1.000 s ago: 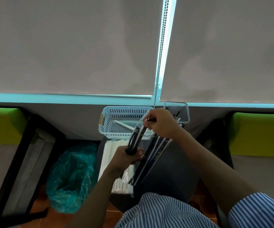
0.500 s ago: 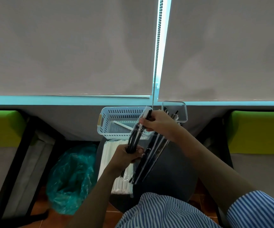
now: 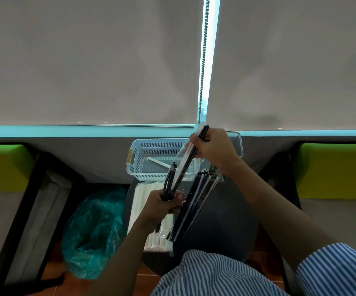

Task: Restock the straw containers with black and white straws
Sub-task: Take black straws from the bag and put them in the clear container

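Item: black straws (image 3: 169, 184), bunched in gripping left hand (image 3: 164, 202), right hand (image 3: 212, 147) fingers pinching one above white basket (image 3: 151, 163) at tabletop's far edge; risk: loosened bunch spilling floorward.

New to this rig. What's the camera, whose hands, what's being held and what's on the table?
No machine here: a person wears one wide-angle camera on the head, looking down at their own bare hands. The left hand grips a bunch of thin black straws. The right hand pinches a single clear-wrapped black straw, raised higher. On the round dark table lie a clear packet of black straws, a pack of white straws, a white slotted plastic basket and, behind the right hand, a clear container.
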Available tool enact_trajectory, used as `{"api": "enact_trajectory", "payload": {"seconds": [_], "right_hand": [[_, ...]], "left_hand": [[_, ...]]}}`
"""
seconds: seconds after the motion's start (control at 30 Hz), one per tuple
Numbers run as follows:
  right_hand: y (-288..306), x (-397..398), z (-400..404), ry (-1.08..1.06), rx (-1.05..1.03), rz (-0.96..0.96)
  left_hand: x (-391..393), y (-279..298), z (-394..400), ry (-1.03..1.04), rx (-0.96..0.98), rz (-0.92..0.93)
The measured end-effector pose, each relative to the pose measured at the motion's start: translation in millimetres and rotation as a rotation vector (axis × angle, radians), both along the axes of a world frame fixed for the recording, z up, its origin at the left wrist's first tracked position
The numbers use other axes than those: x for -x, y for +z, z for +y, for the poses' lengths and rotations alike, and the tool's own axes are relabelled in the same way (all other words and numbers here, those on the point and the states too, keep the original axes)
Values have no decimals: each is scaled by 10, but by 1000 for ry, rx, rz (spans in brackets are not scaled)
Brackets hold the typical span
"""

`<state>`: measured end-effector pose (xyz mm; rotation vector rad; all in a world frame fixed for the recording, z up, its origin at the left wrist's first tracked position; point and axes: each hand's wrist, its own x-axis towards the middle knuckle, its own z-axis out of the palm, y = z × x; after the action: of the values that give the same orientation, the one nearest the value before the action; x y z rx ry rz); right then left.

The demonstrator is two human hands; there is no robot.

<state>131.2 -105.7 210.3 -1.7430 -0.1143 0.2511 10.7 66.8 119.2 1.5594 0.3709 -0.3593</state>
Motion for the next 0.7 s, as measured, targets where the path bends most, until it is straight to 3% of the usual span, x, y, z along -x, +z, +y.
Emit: {"api": "enact_trajectory", "payload": {"seconds": [0.4, 0.57, 0.7], "right_hand": [[615, -398, -314, -184, 143, -369], [704, -607, -526, -335, 345, -542], [642, -745, -686, -431, 528, -568]], "left_hand": [[-3, -94, 34, 40, -40, 18], [9, -102, 20, 40, -32, 36], [3, -108, 12, 42, -29, 37]]}}
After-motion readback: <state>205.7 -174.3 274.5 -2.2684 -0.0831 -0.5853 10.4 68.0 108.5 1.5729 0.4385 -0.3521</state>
